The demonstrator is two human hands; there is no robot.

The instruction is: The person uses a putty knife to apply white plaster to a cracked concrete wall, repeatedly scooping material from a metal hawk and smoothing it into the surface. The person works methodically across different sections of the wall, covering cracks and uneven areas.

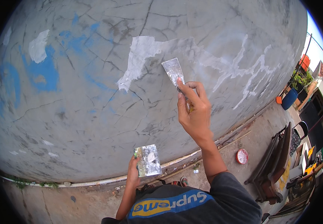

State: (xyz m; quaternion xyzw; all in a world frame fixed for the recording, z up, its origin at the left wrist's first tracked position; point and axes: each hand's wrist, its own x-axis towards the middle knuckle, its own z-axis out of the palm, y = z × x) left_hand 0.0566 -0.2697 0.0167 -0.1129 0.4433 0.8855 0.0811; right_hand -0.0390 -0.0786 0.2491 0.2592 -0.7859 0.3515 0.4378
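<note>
My right hand (197,112) is closed round the handle of a putty knife (173,70), its index finger laid along the metal blade. The blade is near the cracked grey wall (105,123); whether it touches cannot be told. Just above it, white filler (141,52) is smeared over cracks, with thinner streaks running right. Lower down, my left hand (133,170) grips a flat, shiny metal plate (146,170) by its left edge. A small white dab of filler (151,156) lies on the plate.
Blue paint patches (44,72) mark the wall's left side. A pale pipe (105,181) runs along the wall's foot. On the ground at right stand a red tub with white contents (242,156), a dark wooden bench (275,168) and a blue barrel (289,99).
</note>
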